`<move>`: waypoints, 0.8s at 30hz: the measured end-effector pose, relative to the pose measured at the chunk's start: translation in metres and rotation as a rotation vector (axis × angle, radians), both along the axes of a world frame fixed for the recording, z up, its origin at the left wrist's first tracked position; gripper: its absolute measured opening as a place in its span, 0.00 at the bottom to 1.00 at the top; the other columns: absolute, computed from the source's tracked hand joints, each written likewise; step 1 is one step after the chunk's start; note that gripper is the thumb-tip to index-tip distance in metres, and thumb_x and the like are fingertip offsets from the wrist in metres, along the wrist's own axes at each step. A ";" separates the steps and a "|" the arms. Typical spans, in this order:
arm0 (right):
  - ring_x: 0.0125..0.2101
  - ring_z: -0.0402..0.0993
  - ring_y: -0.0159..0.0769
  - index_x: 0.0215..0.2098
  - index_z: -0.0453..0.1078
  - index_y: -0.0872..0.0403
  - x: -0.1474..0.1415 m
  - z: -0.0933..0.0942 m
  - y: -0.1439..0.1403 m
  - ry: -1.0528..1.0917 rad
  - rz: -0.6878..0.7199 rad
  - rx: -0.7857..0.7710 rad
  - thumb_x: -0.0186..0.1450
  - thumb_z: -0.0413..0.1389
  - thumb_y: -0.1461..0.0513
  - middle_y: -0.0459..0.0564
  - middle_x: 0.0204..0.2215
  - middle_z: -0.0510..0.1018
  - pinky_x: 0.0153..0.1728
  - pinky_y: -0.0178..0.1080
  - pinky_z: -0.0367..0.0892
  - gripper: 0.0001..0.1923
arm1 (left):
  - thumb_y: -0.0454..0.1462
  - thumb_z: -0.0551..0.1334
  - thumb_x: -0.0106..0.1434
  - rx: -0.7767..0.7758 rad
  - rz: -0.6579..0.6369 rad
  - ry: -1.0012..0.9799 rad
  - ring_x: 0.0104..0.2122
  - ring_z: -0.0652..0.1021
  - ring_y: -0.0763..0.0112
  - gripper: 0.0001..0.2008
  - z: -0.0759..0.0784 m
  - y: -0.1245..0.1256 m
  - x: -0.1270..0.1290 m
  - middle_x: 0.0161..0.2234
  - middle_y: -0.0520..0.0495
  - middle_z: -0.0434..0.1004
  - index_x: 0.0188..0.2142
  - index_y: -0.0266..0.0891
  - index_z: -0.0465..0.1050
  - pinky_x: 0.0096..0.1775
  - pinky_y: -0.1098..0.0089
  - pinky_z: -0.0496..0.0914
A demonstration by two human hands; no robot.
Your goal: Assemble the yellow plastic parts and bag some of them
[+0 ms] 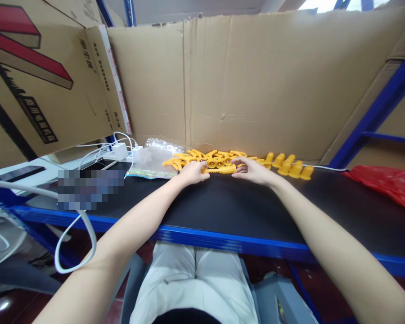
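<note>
On the black shelf (222,202), both hands' fingers grip one yellow part (222,170) beside a clear bag (153,159).

So the shelf board (222,211) is the anchor here. At its back edge a cardboard sheet (263,85) stands upright. A pile of plastic parts (209,158) lies on the board right against that cardboard, mid-board, with a row of caps (292,166) to its right and a clear bag (155,157) to its left. Chargers (123,150) sit further left; a plastic bag (388,182) lies at the board's far right.
</note>
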State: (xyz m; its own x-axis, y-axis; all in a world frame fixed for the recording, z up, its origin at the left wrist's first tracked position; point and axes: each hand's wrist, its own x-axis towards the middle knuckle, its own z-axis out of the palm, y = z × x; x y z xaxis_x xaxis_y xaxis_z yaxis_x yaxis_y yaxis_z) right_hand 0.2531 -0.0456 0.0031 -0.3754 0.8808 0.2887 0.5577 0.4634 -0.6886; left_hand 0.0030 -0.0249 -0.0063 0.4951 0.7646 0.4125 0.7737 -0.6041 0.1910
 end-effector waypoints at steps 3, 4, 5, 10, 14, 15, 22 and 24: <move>0.33 0.75 0.36 0.44 0.65 0.54 0.002 0.002 -0.001 0.109 0.027 -0.107 0.53 0.61 0.56 0.53 0.39 0.74 0.42 0.44 0.68 0.21 | 0.39 0.57 0.54 0.013 0.010 0.015 0.32 0.74 0.64 0.12 0.001 -0.001 -0.001 0.30 0.47 0.75 0.37 0.39 0.71 0.34 0.69 0.66; 0.31 0.75 0.36 0.42 0.66 0.54 0.001 0.003 -0.002 0.127 0.024 -0.144 0.55 0.60 0.55 0.52 0.35 0.75 0.42 0.44 0.69 0.19 | 0.39 0.57 0.54 0.017 0.013 0.014 0.33 0.74 0.64 0.12 0.001 -0.002 -0.001 0.31 0.47 0.75 0.38 0.39 0.71 0.35 0.69 0.66; 0.29 0.76 0.37 0.39 0.66 0.54 -0.001 0.004 -0.003 0.142 0.018 -0.178 0.56 0.59 0.53 0.52 0.32 0.76 0.41 0.45 0.69 0.17 | 0.39 0.57 0.55 0.022 0.014 0.010 0.33 0.74 0.64 0.12 0.001 -0.002 -0.001 0.31 0.47 0.75 0.38 0.39 0.70 0.35 0.69 0.66; 0.21 0.73 0.34 0.32 0.63 0.55 -0.011 0.004 -0.007 0.236 -0.026 -0.286 0.60 0.54 0.48 0.52 0.23 0.76 0.30 0.40 0.70 0.18 | 0.39 0.56 0.56 0.057 0.012 0.003 0.33 0.75 0.64 0.12 0.001 -0.002 -0.001 0.32 0.46 0.75 0.39 0.39 0.69 0.34 0.68 0.66; 0.20 0.73 0.33 0.37 0.60 0.54 -0.010 0.001 -0.006 0.274 -0.038 -0.329 0.60 0.55 0.48 0.50 0.22 0.76 0.26 0.37 0.69 0.19 | 0.40 0.56 0.56 0.042 0.036 0.040 0.34 0.75 0.62 0.11 0.001 -0.002 0.000 0.33 0.45 0.75 0.38 0.39 0.69 0.35 0.68 0.66; 0.22 0.74 0.33 0.39 0.59 0.54 -0.008 0.001 -0.006 0.272 -0.021 -0.337 0.58 0.57 0.49 0.49 0.23 0.77 0.27 0.37 0.70 0.21 | 0.40 0.56 0.56 0.037 0.044 0.047 0.34 0.75 0.62 0.12 0.000 -0.002 0.000 0.33 0.45 0.75 0.38 0.39 0.69 0.35 0.67 0.67; 0.19 0.72 0.29 0.37 0.60 0.55 0.000 0.001 -0.006 0.243 0.063 -0.281 0.56 0.59 0.50 0.48 0.23 0.78 0.27 0.35 0.68 0.21 | 0.40 0.55 0.56 0.069 0.051 0.040 0.32 0.75 0.62 0.11 -0.002 -0.005 0.002 0.31 0.45 0.75 0.37 0.39 0.69 0.34 0.67 0.67; 0.17 0.71 0.29 0.34 0.61 0.55 -0.002 0.002 -0.006 0.235 0.043 -0.291 0.57 0.57 0.48 0.49 0.22 0.77 0.24 0.34 0.67 0.21 | 0.40 0.55 0.56 0.076 0.051 0.028 0.33 0.75 0.63 0.11 -0.002 -0.005 0.002 0.31 0.45 0.75 0.37 0.39 0.69 0.35 0.68 0.67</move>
